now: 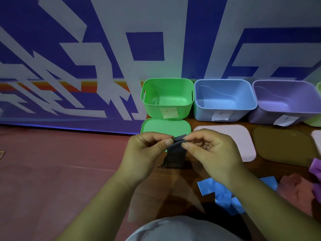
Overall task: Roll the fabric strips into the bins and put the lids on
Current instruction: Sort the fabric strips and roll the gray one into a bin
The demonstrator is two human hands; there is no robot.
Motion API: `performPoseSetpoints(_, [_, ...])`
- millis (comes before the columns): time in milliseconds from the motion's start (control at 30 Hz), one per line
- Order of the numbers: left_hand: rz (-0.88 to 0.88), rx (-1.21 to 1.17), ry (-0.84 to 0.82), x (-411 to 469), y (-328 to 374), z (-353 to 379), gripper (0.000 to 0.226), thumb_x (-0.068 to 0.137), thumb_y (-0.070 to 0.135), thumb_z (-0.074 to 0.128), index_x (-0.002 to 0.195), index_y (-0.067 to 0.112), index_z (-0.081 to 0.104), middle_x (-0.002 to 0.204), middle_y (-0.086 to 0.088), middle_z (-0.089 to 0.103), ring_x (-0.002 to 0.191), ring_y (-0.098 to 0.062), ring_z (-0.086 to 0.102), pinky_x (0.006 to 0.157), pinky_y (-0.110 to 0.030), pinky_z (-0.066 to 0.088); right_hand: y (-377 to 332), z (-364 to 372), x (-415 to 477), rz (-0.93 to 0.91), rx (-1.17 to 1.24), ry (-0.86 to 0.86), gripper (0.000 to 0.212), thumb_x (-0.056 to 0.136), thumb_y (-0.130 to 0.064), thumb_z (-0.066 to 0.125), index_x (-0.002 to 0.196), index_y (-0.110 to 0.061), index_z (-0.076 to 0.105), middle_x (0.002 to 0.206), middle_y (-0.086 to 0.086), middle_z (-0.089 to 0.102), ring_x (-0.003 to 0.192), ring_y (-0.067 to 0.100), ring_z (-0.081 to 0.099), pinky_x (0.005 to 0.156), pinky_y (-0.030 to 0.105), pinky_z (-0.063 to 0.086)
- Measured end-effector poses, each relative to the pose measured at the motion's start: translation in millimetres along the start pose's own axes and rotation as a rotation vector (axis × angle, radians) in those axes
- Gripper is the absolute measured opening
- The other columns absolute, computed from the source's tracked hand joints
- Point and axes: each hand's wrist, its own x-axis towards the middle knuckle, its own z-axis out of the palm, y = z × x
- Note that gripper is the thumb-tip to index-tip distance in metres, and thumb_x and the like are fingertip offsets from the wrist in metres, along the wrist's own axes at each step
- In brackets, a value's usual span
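Table (166, 192), green bin (152, 111), lid (165, 126) — left hand (147, 153), right hand (213, 153) pinching strip (175, 157)

Two hands work a dark grey fabric strip (176, 158) over the bench (264, 168).
The left hand (144, 153) and right hand (213, 152) pinch its top edge, and the rest hangs down. Behind stand the green bin (152, 108), blue bin (203, 113) and purple bin (260, 117), all open. The green lid (165, 126), pink lid (243, 141) and brown lid (281, 145) lie before them.
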Motion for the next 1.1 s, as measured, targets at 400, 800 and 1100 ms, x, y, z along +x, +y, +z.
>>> performPoseSetpoints(400, [0.024,-0.025,-0.037,-3.3,5.8,2.3,0.018,0.079,0.019,0.067,0.088,0.005,0.075,0.080,0.001,0.077,0.077,-0.007,0.071,0.069,-0.016,0.053,3.4,3.4,2.6,0.037,0.075,0.001,0.027,0.081,-0.005,0.077,0.084,-0.031,0.072,0.110,-0.009,0.071,0.105,0.017,0.068,0.092,0.046,0.055])
performPoseSetpoints(800, [0.044,-0.111,0.038,-3.7,6.3,-0.6,0.019,0.075,0.009,0.072,0.093,0.015,0.074,0.081,0.002,0.077,0.080,-0.009,0.071,0.072,-0.019,0.056,-13.4,1.3,3.5,0.120,0.146,-0.022,0.030,0.079,-0.001,0.078,0.087,-0.029,0.073,0.094,-0.002,0.077,0.092,0.014,0.073,0.084,0.033,0.058])
performPoseSetpoints(1100, [0.130,-0.087,-0.041,-2.5,16.2,2.6,0.018,0.083,0.008,0.068,0.101,0.008,0.069,0.085,0.000,0.072,0.084,-0.009,0.068,0.075,-0.019,0.052,-28.6,-4.9,14.4,0.080,0.149,0.028,0.024,0.078,0.000,0.078,0.082,-0.023,0.072,0.078,-0.002,0.073,0.076,0.008,0.069,0.074,0.020,0.056])
